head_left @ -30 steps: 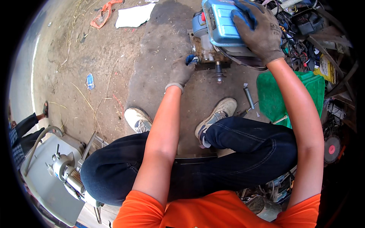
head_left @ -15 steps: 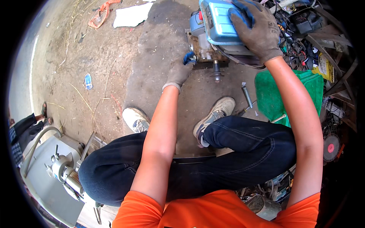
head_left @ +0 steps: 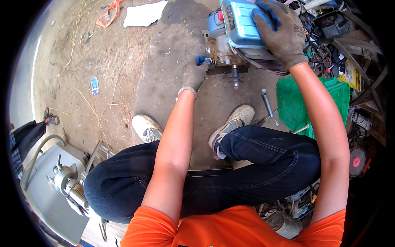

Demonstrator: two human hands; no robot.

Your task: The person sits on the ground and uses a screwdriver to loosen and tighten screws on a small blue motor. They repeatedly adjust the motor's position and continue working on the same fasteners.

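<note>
With the right hand (head_left: pixel 283 36) spread open on the blue tank (head_left: pixel 242 25) and left hand (head_left: pixel 195 74) curled, contents indiscernible, at the near-left engine (head_left: pixel 223 44) corner, uneven pressure could rock it.

My right grip (head_left: pixel 284 36) hides part of a blue metal casing (head_left: pixel 243 25), cut off above; whatever my left grip (head_left: pixel 194 75) touches is too small to tell.

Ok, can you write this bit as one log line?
left hand: at engine; right hand: on blue tank; ground: white sheet, metal tube
</note>
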